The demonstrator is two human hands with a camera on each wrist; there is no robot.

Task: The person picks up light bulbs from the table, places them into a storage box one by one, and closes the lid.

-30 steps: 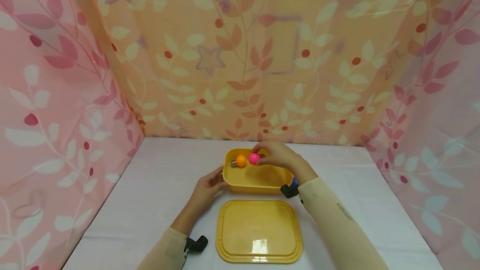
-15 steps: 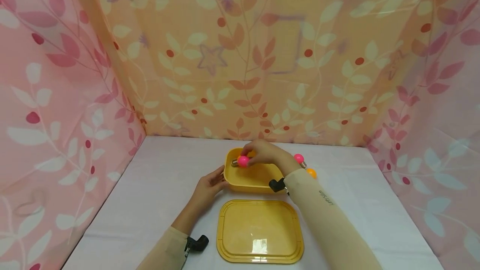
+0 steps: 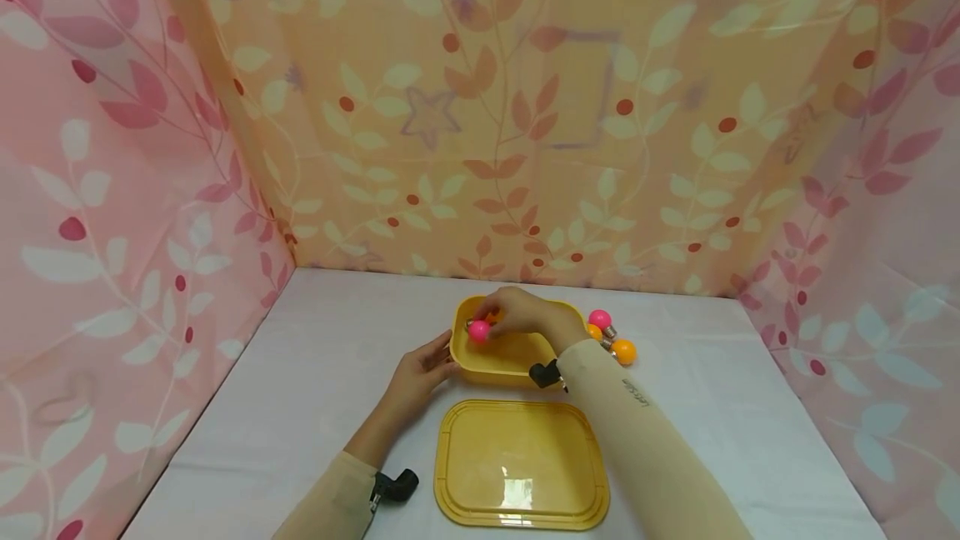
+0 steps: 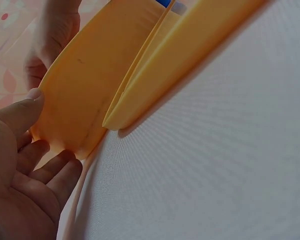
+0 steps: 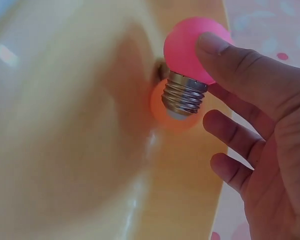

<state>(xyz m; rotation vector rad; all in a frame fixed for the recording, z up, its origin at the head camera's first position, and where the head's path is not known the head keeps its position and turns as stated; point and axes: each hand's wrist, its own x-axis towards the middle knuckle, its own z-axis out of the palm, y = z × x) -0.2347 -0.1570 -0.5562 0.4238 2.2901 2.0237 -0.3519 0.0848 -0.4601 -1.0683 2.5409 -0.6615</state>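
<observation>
My right hand is over the left part of a yellow plastic box, pinching a pink light bulb by its round globe. In the right wrist view the bulb's metal screw base points down, with the other fingers loosely bent beside it. Behind that base an orange light bulb shows inside the box, mostly covered in the head view. At the box's left end my left hand holds the wall, thumb and fingertips against the outside in the left wrist view.
Just right of the box lie a pink bulb and two orange ones, the nearer orange bulb outermost. A yellow lid lies flat in front of the box. Patterned cloth walls stand around the white table.
My right hand has moved left with the pink bulb, over the orange bulb in the box. Bulbs right of the box have come into sight. The left hand stays on the box.
</observation>
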